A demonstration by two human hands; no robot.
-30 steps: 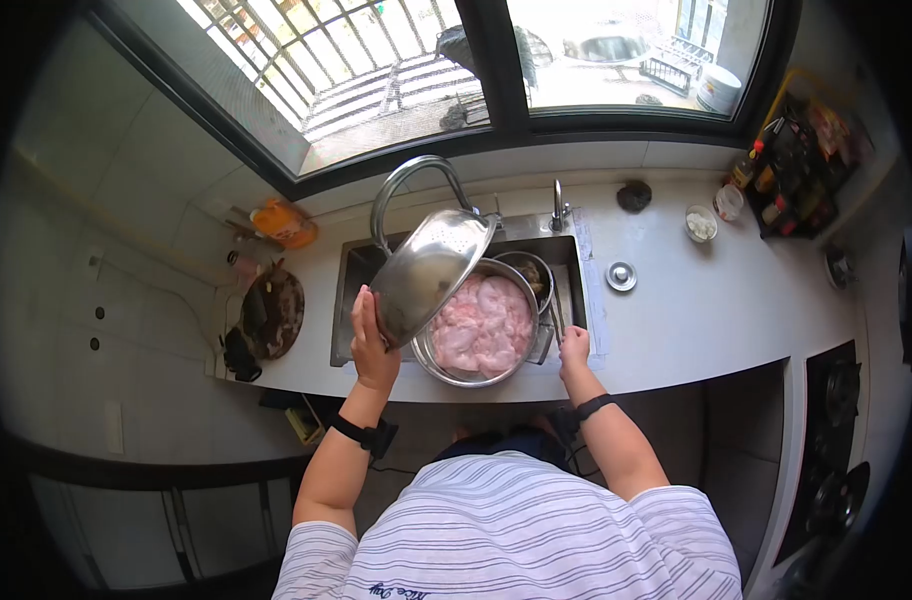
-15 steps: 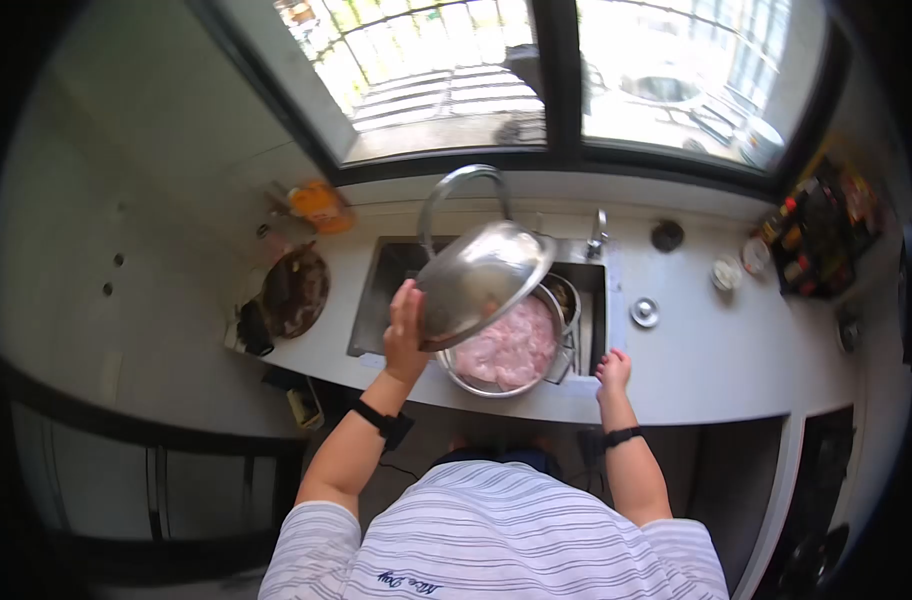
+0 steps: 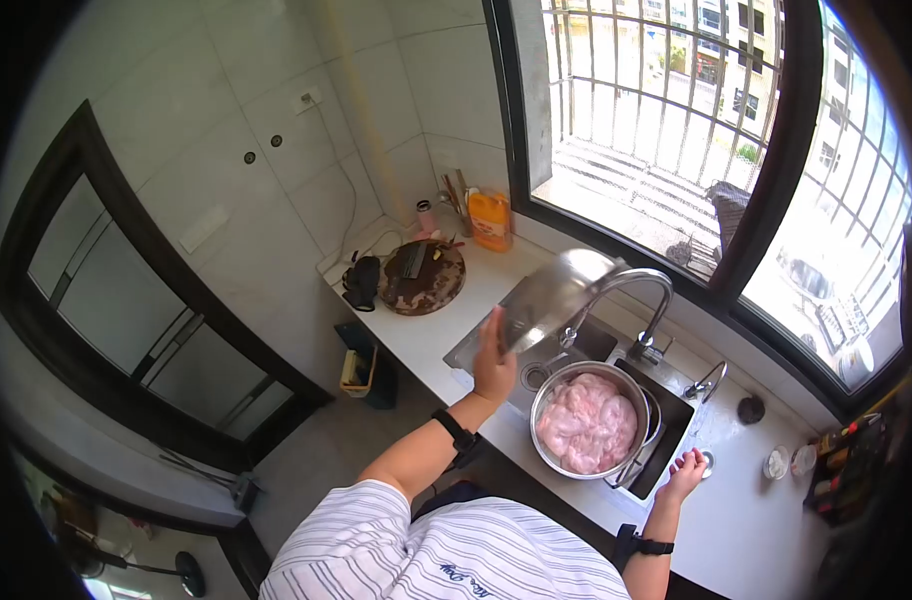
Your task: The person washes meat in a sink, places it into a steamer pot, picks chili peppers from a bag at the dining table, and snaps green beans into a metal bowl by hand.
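My left hand [image 3: 493, 365] grips the edge of a shiny stainless-steel basin [image 3: 556, 300], which is tilted and slightly blurred over the sink [image 3: 601, 342]. What the basin holds, if anything, is hidden. To its lower right a metal pot [image 3: 542, 455] contains pale pink raw meat [image 3: 588, 422]; it rests over the middle of the sink. Beside the pot, above the counter, my right hand [image 3: 685, 474] holds nothing, its fingers loosely bent and apart. A round metal sink strainer [image 3: 708, 464] lies just behind its fingertips, partly covered.
A curved faucet [image 3: 666, 300] rises behind the pot, with a smaller tap [image 3: 714, 380] to its right. On the left counter lie a round chopping board [image 3: 426, 290] with a cleaver [image 3: 414, 261] and an orange jug [image 3: 490, 220]. Bottles [image 3: 856, 455] stand at far right.
The head view has turned left. My left hand has carried the basin from partly over the pot toward the sink's left side, uncovering the pot. My right hand's fingers have spread.
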